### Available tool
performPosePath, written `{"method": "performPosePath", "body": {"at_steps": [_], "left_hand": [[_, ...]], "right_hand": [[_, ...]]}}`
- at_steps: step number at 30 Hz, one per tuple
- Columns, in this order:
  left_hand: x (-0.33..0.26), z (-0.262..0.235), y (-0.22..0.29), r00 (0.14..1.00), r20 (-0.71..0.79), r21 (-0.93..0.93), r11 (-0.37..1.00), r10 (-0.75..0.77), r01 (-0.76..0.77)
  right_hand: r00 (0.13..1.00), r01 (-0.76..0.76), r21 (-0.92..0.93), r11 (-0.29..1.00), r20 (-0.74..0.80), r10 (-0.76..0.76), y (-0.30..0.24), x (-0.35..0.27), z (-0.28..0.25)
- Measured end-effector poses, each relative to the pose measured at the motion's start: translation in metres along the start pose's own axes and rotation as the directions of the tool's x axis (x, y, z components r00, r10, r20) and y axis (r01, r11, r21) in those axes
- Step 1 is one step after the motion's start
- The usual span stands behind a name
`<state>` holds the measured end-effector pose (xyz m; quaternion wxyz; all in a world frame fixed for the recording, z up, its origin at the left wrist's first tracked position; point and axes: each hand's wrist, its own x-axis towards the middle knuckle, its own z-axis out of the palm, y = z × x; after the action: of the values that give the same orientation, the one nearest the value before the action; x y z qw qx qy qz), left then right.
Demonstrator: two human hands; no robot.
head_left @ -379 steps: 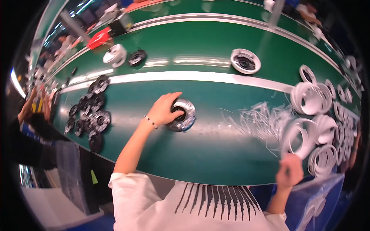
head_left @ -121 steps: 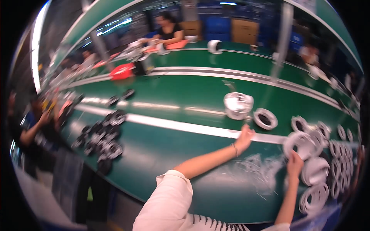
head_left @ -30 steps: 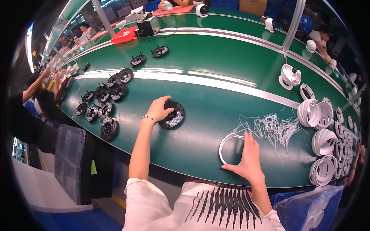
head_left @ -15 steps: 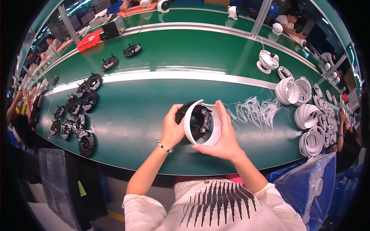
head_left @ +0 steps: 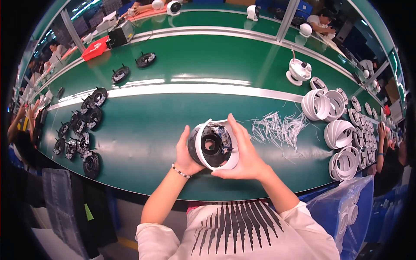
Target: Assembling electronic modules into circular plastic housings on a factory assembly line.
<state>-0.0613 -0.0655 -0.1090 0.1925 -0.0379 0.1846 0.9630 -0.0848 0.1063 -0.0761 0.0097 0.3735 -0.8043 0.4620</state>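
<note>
I hold a round black camera module (head_left: 212, 144) fitted inside a white ring housing (head_left: 202, 149), tilted up toward me above the green table (head_left: 143, 143). My left hand (head_left: 187, 152) grips the black body from the left. My right hand (head_left: 243, 152) wraps the white ring from the right, fingers over its top edge. Both hands are raised off the table surface.
Several black modules (head_left: 80, 134) lie at the left. White rings (head_left: 336, 132) are stacked at the right, with a heap of thin white ties (head_left: 277, 128) beside them. A white assembled unit (head_left: 298, 71) stands beyond the pale belt strip (head_left: 173, 89). Other people work around the table.
One second ago my left hand lay on the black module and my right on a white ring, both on the table; now the two parts are joined and lifted between my hands.
</note>
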Motion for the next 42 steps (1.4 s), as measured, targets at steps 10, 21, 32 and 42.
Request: {"method": "performPosePath", "body": {"at_steps": [10, 21, 32, 42], "left_hand": [[0.031, 0.009, -0.001, 1.0, -0.002, 0.031, 0.999, 0.03, -0.03], [0.037, -0.011, 0.008, 0.988, -0.023, 0.072, 0.985, -0.155, 0.157], [0.077, 0.017, -0.013, 0.989, -0.105, 0.144, 0.982, -0.106, 0.121], [0.244, -0.01, 0.033, 0.969, -0.104, 0.289, 0.939, 0.226, -0.188]], "right_hand": [[1.0, -0.012, 0.024, 1.0, 0.009, 0.012, 0.015, 0.017, -0.005], [0.952, 0.07, -0.008, 0.997, 0.299, -0.065, 0.023, 0.043, -0.029], [0.984, -0.032, -0.129, 0.991, -0.181, 0.008, 0.049, 0.003, -0.023], [0.707, -0.449, -0.611, 0.652, -0.689, -0.16, 0.141, -0.01, -0.194]]}}
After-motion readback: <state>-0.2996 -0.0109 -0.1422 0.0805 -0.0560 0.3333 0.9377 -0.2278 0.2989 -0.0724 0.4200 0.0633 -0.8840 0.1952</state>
